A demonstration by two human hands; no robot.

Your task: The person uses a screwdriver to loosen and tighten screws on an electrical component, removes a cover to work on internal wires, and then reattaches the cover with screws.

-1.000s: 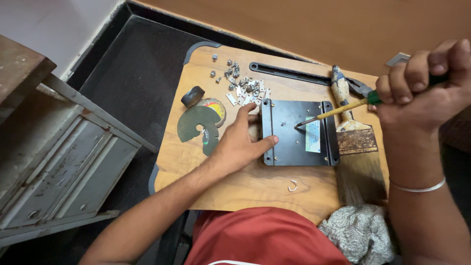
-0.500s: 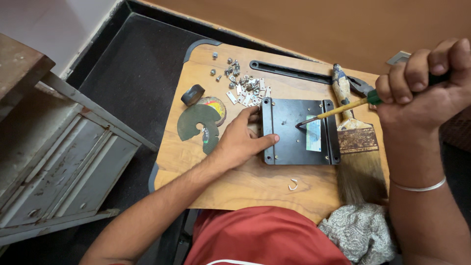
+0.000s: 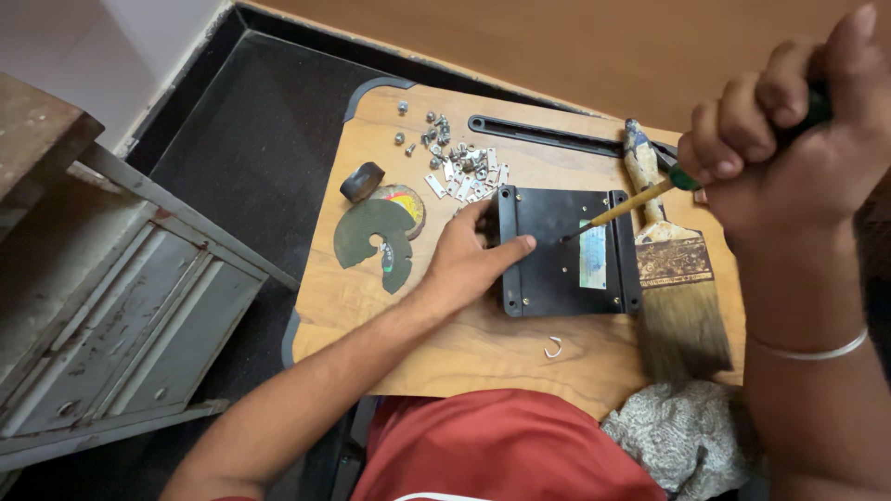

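A black metal plate (image 3: 557,278) with a shiny label lies on a small wooden table (image 3: 399,325). My left hand (image 3: 469,260) rests on the plate's left edge, thumb and fingers pressing it down. My right hand (image 3: 789,158) is raised at the upper right, fisted around the green handle of a screwdriver (image 3: 622,210). The yellow shaft slants down to the left and its tip touches the plate's middle.
A wide paintbrush (image 3: 673,278) lies right of the plate. Several loose screws and small metal bits (image 3: 455,158) lie behind it, with a broken green disc (image 3: 376,241), a black bar (image 3: 548,134), a small hook (image 3: 553,348), a grey cloth (image 3: 682,436) and a metal cabinet (image 3: 102,306) at left.
The plate, both hands and the screwdriver tip keep the same places relative to each other; only the camera view shifts slightly.
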